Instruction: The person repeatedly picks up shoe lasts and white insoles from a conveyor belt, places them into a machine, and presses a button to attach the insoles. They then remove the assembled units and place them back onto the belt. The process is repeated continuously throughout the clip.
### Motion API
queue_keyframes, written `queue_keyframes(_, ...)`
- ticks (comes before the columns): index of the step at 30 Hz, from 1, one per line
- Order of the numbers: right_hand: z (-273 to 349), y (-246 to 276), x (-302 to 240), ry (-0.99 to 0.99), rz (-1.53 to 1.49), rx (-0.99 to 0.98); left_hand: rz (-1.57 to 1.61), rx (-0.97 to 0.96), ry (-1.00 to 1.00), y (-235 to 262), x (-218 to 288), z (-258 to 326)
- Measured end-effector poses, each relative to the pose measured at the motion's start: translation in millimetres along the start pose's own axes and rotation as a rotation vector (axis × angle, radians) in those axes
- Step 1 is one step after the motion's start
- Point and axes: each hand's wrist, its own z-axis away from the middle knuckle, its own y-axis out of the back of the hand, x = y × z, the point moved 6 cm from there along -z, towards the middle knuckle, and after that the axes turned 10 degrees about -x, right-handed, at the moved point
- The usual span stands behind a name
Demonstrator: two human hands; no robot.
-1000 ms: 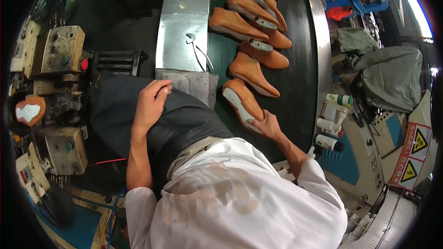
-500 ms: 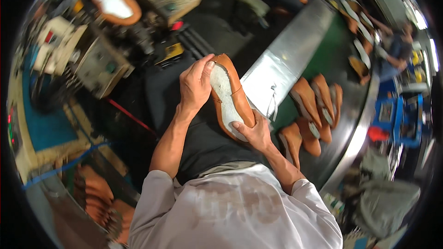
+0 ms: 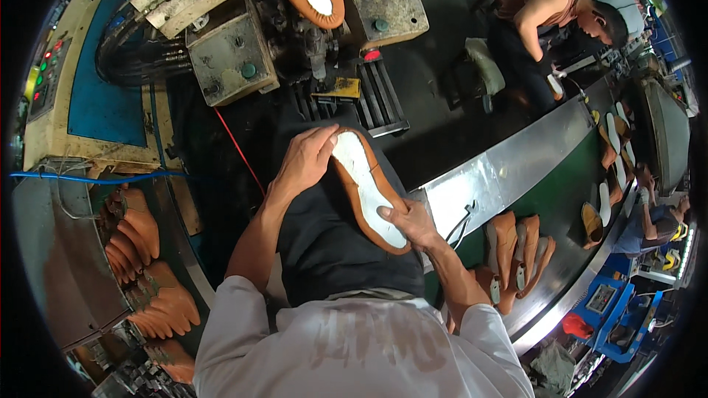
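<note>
Here both hands clamp one shoe [image 3: 366, 190], sole up, over the lap: left hand [image 3: 306, 162] at its toe, right hand [image 3: 410, 222] at its heel.

I see both forearms reaching forward from white sleeves, bare from the elbow, my left hand [image 3: 306, 161] curled with fingers bent over at the far end, my right hand [image 3: 407, 222] pinching nearer in, thumb on top.
</note>
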Motion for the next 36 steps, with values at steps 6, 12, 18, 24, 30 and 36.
queue_keyframes(6, 26.2, -13.4, -75.4, 0.441, 0.816, 0.327, 0.029, 0.075, 0.191, -22.4, -29.0, -35.8)
queue_keyframes(12, 36.3, -42.6, -84.9, 0.366, 1.416, 0.195, -0.101, 0.206, 0.104, -30.7, -22.2, -50.0)
queue_keyframes(18, 37.3, -38.5, -85.8, 0.404, 1.306, 0.156, -0.167, 0.1, 0.055, -22.9, -14.6, -48.7)
queue_keyframes(24, 49.0, -7.5, -126.5, 0.569, 1.007, 0.378, 0.122, 0.32, -0.003, 116.1, -47.1, -132.3)
queue_keyframes(30, 32.9, 6.8, -252.1, 0.743, 1.232, 0.612, 1.184, 0.268, 0.264, 180.2, -83.5, -274.6)
queue_keyframes(36, -49.7, -19.8, -385.1, 0.902, 1.379, 0.611, 1.214, 0.079, 0.187, 205.0, -59.3, -219.0)
